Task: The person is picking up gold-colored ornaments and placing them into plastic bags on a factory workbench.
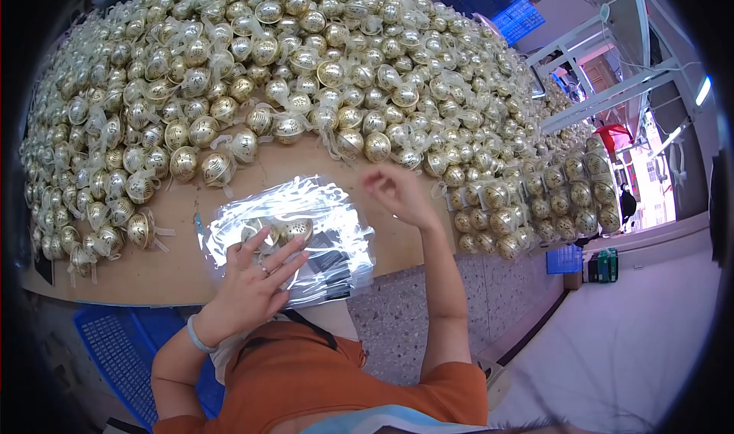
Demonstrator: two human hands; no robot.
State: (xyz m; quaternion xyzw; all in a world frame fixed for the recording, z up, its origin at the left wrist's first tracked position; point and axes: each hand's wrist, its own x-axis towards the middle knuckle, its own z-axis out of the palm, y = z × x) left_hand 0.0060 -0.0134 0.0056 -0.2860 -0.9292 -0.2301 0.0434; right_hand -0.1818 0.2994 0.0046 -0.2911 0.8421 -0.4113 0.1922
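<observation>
A stack of clear, shiny plastic bags (336,260) lies at the table's near edge in front of me. My left hand (260,275) rests on it with fingers stretched and spread; one finger wears a ring. Two gold-coloured balls lie by its fingertips: one gold ball (298,228) shows plainly, while the other is partly hidden by the fingers. To the right of the bags my right hand (401,197) is raised over the table, its fingers loosely bent and apart. Nothing can be seen in it. The nearest loose balls lie just beyond it.
A great heap of gold patterned balls (329,75) with pale ribbons covers most of the brown table (283,163). At the right stand packed rows of balls (566,201). A blue crate (115,350) is below the table at left; more blue crates (520,20) stand far back.
</observation>
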